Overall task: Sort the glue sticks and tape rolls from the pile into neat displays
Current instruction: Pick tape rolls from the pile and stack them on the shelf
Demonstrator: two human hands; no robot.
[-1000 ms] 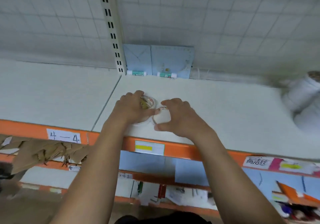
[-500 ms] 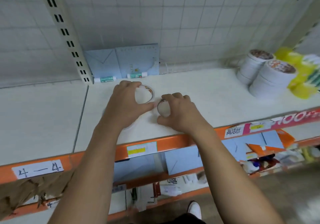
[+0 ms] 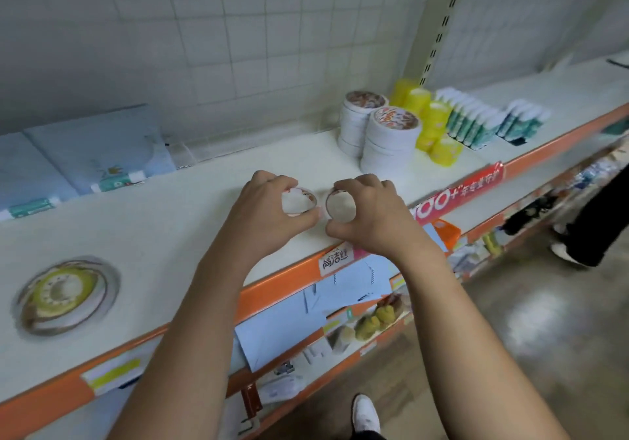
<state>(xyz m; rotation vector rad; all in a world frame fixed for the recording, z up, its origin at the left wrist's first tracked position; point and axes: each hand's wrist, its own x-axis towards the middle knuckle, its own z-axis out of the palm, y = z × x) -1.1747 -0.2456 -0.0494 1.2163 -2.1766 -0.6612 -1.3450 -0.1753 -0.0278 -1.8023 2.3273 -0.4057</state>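
Note:
My left hand [image 3: 269, 211] grips a small clear tape roll [image 3: 299, 201] just above the white shelf [image 3: 177, 221]. My right hand [image 3: 371, 215] grips a second small tape roll [image 3: 340, 204] beside it, the two rolls almost touching. Two stacks of white tape rolls [image 3: 388, 133] stand at the back right, with yellow tape rolls [image 3: 435, 129] behind and beside them. Rows of green-and-white glue sticks [image 3: 473, 123] stand upright further right. Two glue sticks [image 3: 119, 182] lie at the back left. A larger tape roll [image 3: 63, 295] lies flat at the left, blurred.
Blue packets [image 3: 98, 147] lean against the grid wall behind the lying glue sticks. The shelf's orange front edge [image 3: 282, 283] carries price labels. A lower shelf holds mixed goods. Another person's legs [image 3: 592, 235] stand on the floor at the right.
The view has swung to the right, bringing the tape stacks and glue sticks into sight. Both hands have carried their small rolls rightward along the shelf, leaving a larger roll at the left.

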